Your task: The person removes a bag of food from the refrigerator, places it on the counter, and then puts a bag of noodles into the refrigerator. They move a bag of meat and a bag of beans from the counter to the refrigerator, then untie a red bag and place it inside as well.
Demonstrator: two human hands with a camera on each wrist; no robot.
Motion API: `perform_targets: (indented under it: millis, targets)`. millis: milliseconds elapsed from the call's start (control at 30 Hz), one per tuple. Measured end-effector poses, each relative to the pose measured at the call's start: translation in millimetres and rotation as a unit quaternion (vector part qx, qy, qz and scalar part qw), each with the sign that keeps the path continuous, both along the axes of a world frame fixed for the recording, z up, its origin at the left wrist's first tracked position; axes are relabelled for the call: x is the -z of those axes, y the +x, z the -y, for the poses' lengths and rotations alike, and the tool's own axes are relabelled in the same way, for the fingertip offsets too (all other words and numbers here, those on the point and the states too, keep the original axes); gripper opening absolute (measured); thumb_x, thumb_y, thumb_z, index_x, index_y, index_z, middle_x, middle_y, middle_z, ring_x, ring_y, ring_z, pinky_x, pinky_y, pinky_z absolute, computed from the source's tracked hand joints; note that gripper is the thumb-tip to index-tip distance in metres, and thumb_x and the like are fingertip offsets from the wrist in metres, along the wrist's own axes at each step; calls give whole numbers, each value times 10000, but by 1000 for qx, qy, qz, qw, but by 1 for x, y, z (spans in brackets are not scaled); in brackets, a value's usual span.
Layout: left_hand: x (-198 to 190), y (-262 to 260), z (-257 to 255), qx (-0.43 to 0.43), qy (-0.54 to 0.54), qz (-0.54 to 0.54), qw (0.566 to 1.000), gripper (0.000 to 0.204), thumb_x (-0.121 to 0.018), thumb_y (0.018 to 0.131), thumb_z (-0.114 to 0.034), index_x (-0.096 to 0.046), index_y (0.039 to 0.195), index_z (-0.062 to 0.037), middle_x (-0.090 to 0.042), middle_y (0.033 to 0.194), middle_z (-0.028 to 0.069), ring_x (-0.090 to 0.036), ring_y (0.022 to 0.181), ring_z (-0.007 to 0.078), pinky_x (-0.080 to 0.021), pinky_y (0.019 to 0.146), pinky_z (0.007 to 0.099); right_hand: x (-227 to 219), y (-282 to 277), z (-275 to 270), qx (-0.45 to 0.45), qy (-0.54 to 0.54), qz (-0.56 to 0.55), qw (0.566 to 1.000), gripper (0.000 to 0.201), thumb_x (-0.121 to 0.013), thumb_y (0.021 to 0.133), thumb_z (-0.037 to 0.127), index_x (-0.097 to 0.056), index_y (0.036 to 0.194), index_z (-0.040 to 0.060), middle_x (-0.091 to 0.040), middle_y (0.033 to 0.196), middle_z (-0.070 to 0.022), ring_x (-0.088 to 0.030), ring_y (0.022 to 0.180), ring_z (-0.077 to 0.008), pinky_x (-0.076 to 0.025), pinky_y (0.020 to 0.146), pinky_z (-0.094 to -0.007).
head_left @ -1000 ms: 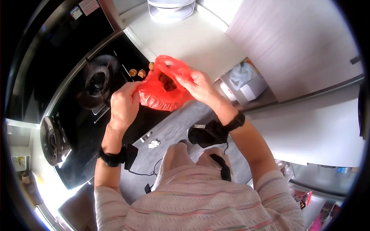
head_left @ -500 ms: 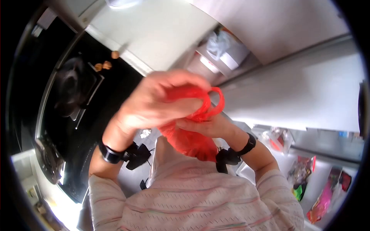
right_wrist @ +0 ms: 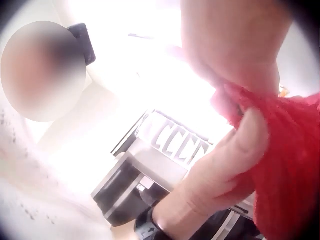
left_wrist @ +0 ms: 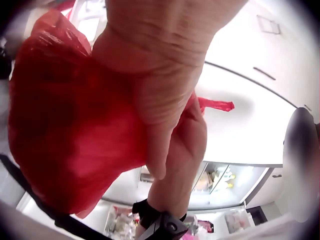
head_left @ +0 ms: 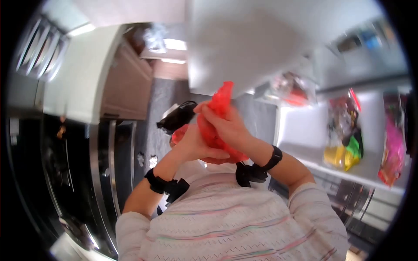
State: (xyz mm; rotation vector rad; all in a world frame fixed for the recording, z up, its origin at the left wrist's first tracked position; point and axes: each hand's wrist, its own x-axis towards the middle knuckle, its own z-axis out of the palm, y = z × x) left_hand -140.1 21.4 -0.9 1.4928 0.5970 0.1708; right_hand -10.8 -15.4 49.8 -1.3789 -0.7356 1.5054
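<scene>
A red plastic bag [head_left: 212, 135] is held between both hands in front of the body, its twisted neck [head_left: 225, 93] sticking up. My right hand [head_left: 230, 128] grips the bag just under that neck. Lower down, my left hand [head_left: 191, 145] wraps round the bag's body with its thumb along the near side. In the left wrist view the full, rounded part of the bag [left_wrist: 65, 130] hangs beside the left hand [left_wrist: 155, 65]. The right wrist view shows red plastic [right_wrist: 290, 160] bunched between the hands. What lies inside is hidden by the plastic.
To the right a white drawer [head_left: 300, 150] stands out, holding several packets, among them a pink one [head_left: 394, 139]. A large pale panel [head_left: 244, 48] is ahead. Left are the dark stove [head_left: 35, 152] and a cabinet [head_left: 128, 82]. Something black [head_left: 177, 117] is on the floor.
The bag, earlier held wide beside the stove with brown pieces visible inside, is now gathered closed and drawn in near the body. The head view has turned right, toward the drawer.
</scene>
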Motion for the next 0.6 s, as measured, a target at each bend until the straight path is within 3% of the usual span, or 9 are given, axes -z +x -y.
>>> perform_targets:
  millis: [133, 200, 267, 333, 400, 467, 500, 533, 600]
  targets:
    - [39, 77, 64, -49, 54, 46, 996, 609, -731, 671, -209, -448, 1177, -23, -555, 1099, 113, -529, 1047, 230, -425, 861, 318, 19, 56, 56, 73, 74, -134, 986, 235, -502, 908, 208, -509, 1088, 57, -566, 812, -19, -543, 772, -96, -449, 719, -240]
    - [41, 111, 83, -43, 68, 87, 993, 494, -676, 728, -184, -478, 1159, -46, -567, 1078, 117, -539, 1027, 246, -426, 848, 328, 6, 97, 81, 73, 102, -82, 989, 339, -528, 891, 170, -429, 1195, 60, -568, 906, -41, -553, 836, -113, -454, 725, -255]
    - [39, 140, 93, 29, 86, -1, 996, 431, -661, 741, -212, -521, 1125, -75, -579, 1052, 116, -549, 1006, 250, -434, 816, 328, -6, 139, 105, 143, 192, 78, 968, 489, -564, 834, 63, -346, 1272, 53, -541, 1039, -74, -540, 955, -147, -444, 802, -290]
    - [35, 163, 103, 16, 98, 43, 994, 346, -647, 754, -215, -567, 1069, -98, -607, 983, 104, -568, 955, 253, -442, 777, 330, -40, 191, 135, 228, 277, 328, 874, 530, -661, 733, 50, -419, 1204, 53, -520, 1050, -90, -508, 967, -151, -433, 787, -297]
    - [33, 179, 108, 49, 97, -35, 993, 197, -659, 759, -155, -559, 904, -67, -592, 837, 72, -564, 756, 165, -457, 674, 324, -65, 216, 174, 191, 402, 418, 792, 540, -637, 719, 12, -429, 1214, 73, -494, 1141, -105, -495, 1033, -161, -406, 841, -323]
    - [56, 187, 108, 110, 133, -10, 985, 229, -636, 750, -187, -582, 946, -83, -616, 855, 69, -582, 790, 210, -446, 706, 339, -65, 185, 198, -2, 276, 343, 898, 540, -545, 665, -90, -435, 1182, 19, -503, 1138, -128, -495, 1077, -236, -330, 973, -389]
    - [65, 190, 108, 168, 163, 16, 972, 276, -614, 741, -220, -606, 989, -99, -639, 873, 65, -600, 824, 255, -435, 739, 354, -48, 175, 188, -116, 305, 375, 868, 525, -563, 673, -28, -438, 1182, 3, -506, 1113, -157, -508, 1040, -283, -319, 964, -423]
    - [60, 197, 109, 175, 162, 13, 971, 276, -614, 741, -220, -606, 989, -99, -639, 873, 65, -600, 824, 255, -435, 739, 354, -21, 175, 190, -108, 303, 373, 870, 525, -563, 673, -28, -438, 1182, 3, -506, 1113, -157, -508, 1040, -283, -319, 964, -423]
    - [49, 211, 110, 229, 379, 26, 896, 193, -595, 725, -249, -631, 833, -93, -641, 766, 60, -597, 713, 281, -403, 697, 389, 36, 178, 197, -134, 212, 676, 693, 467, -533, 766, 78, -451, 1226, 82, -551, 1107, -133, -545, 1002, -260, -336, 952, -411]
